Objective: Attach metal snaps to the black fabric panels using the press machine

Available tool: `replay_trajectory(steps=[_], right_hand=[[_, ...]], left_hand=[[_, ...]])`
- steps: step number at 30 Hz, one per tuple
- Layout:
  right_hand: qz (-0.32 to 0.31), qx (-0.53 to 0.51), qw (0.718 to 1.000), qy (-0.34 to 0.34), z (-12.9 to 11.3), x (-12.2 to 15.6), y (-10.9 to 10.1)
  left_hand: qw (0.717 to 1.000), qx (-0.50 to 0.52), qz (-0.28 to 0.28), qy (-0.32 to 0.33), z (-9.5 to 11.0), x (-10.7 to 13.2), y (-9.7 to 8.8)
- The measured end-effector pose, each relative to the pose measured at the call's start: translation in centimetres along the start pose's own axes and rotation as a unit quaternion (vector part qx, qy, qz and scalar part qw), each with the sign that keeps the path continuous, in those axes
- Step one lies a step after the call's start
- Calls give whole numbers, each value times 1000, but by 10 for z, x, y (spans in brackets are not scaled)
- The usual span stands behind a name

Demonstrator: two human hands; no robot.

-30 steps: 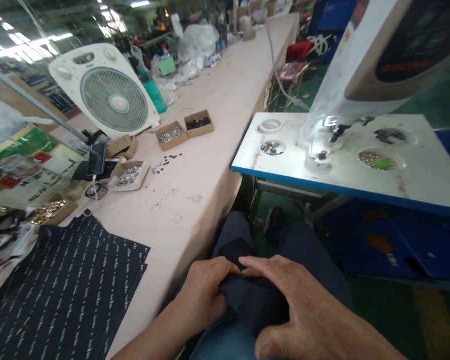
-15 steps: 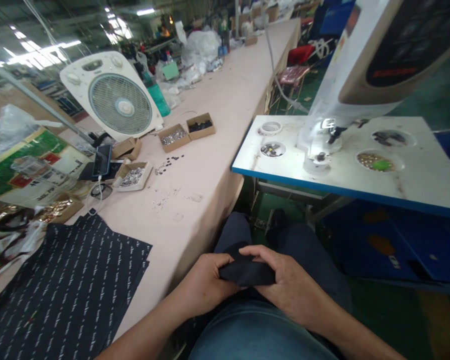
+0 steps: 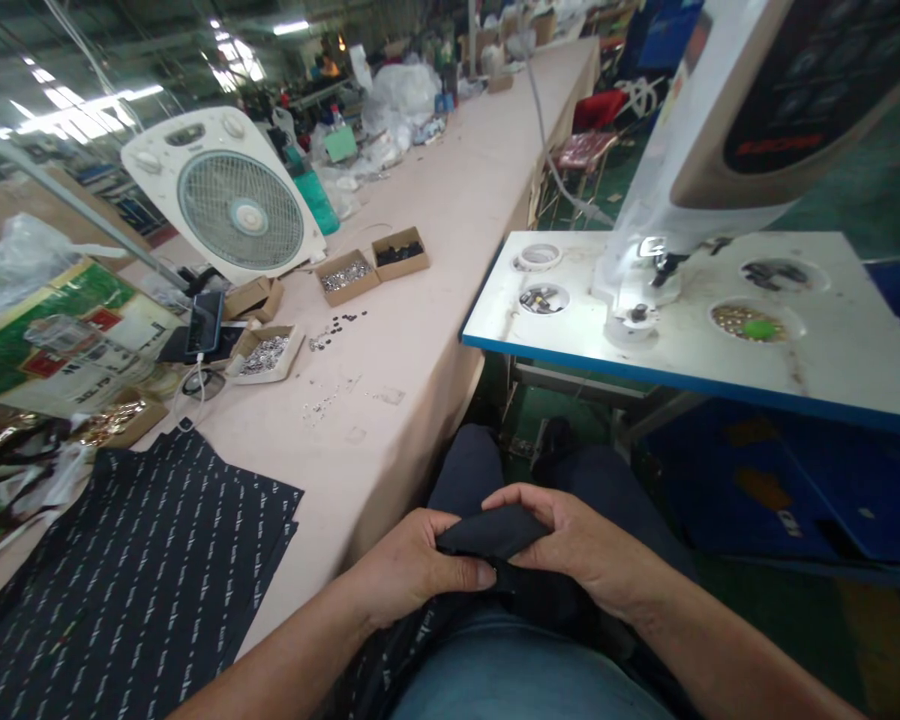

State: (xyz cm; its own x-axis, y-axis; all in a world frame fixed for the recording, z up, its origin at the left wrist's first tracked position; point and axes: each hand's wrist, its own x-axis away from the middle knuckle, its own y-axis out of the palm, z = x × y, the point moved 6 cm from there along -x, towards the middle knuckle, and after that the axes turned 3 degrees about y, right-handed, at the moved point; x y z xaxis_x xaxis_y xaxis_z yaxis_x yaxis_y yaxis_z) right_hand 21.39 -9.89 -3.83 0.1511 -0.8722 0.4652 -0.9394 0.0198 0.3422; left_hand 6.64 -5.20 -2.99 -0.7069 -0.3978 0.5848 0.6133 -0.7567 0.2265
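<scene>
Over my lap lies a piece of black fabric [image 3: 495,532], partly printed with small white lettering. My left hand [image 3: 412,565] grips its left side, the thumb laid along a folded edge. On the other side my right hand [image 3: 570,535] pinches the cloth between thumb and fingers. A flat dark fold stretches between both hands. Most of the fabric below is hidden by my arms and shirt. To my left, a stack of black printed fabric pieces [image 3: 135,570] rests on the table.
The long table [image 3: 427,350] holds a white fan [image 3: 240,215], a phone [image 3: 205,325], a box of silver parts [image 3: 266,353] and loose small parts. At right stands a machine [image 3: 667,190] on a white worktop [image 3: 705,360] with sunken cups of small parts.
My hands have turned the fabric, so the fold now faces up and the printed part shows below. My left thumb has moved onto the near edge.
</scene>
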Motion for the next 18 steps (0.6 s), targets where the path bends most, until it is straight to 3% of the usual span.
replay_trajectory(steps=[5,9,14,18], right_hand=[[-1,-110,992,57,13,-5,-6],[21,-110,990,87,24,-14,-20],[31,-26,996,82,23,-39,-61],[77,161,983,47,-3,-73,-99]], left_hand=[[997,69,-3,-33,-12,-5,4],[994,111,-10,-17,-16,-15,9],[995,96,-25,-18,-16,-31,17],[995,45,-77,39,-22,-53,20]])
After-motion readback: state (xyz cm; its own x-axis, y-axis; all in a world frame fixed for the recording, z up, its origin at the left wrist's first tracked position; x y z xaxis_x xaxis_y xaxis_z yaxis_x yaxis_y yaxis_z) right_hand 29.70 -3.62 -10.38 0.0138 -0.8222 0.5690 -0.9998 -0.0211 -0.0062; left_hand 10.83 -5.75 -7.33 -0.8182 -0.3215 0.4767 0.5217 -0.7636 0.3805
